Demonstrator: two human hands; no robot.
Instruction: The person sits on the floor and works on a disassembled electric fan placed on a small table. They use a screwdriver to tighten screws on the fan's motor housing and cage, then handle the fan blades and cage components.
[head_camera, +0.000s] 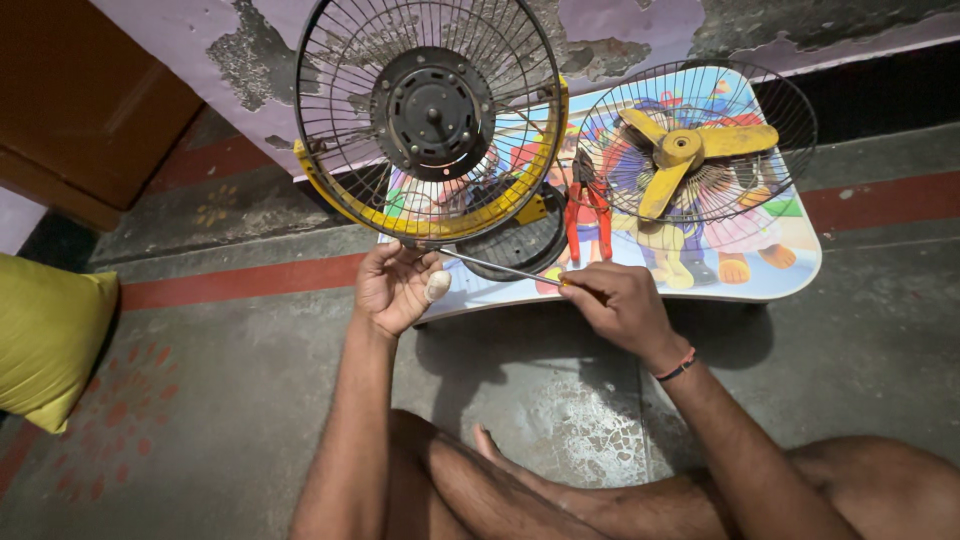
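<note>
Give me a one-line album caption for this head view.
Left hand steadies a fan guard; right hand works a screwdriver at its rim.

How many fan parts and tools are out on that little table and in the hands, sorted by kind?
Wire fan guards: 2 (rear guard with motor hub, front guard)
Yellow fan blade: 1
Screwdriver: 1
Red pliers: 1
Total: 5

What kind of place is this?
Probably the floor of a home: a bare cement floor, a peeling painted wall, a yellow cushion and a low cartoon-printed table.
</note>
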